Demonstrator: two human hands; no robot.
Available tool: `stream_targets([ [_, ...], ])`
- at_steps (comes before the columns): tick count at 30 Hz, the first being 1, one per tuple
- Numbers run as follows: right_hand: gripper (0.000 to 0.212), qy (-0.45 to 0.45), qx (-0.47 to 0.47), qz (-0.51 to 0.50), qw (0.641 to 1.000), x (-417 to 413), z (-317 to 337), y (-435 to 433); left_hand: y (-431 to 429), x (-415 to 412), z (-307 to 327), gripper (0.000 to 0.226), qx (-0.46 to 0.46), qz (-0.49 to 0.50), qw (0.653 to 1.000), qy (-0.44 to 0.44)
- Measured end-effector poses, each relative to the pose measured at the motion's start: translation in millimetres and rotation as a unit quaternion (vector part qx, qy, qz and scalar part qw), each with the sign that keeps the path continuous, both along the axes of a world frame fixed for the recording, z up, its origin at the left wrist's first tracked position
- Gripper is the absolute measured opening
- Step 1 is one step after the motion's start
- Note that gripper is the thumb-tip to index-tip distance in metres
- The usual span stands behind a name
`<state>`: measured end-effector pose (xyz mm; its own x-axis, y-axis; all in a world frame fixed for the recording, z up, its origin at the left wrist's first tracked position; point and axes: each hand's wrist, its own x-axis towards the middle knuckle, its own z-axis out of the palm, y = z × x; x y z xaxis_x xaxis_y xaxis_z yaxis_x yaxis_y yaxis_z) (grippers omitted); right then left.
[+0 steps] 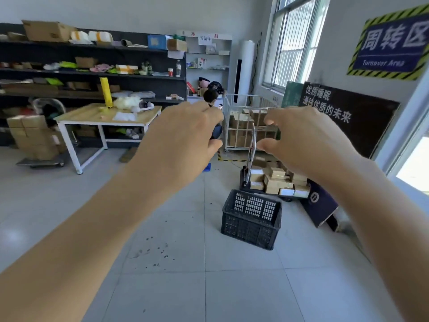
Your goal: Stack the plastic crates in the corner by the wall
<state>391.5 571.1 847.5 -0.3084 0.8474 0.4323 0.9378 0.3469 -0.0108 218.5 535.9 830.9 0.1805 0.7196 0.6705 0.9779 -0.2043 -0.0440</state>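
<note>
Black slatted plastic crate [251, 219] upright on the floor; both hands' fingers [271, 120] spread, empty.

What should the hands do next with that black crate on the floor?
Probably lower both hands to the black crate's rim and take hold. The left hand and right hand are raised, curled and holding nothing, while the crate sits alone on the tiled floor ahead, beside the cart of boxes.
</note>
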Motion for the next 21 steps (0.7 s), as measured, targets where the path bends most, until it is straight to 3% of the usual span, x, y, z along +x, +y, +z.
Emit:
stream_targets([
  [7,0.035,-0.002,-0.024,-0.076,0.997,25,-9,113,134,12,-9,0.032,-0.020,-0.058,0.998,0.001],
  [21,0.040,0.016,0.048,-0.151,0.987,19,12,311,373,21,24,0.037,0.032,-0.177,0.984,-0.007],
])
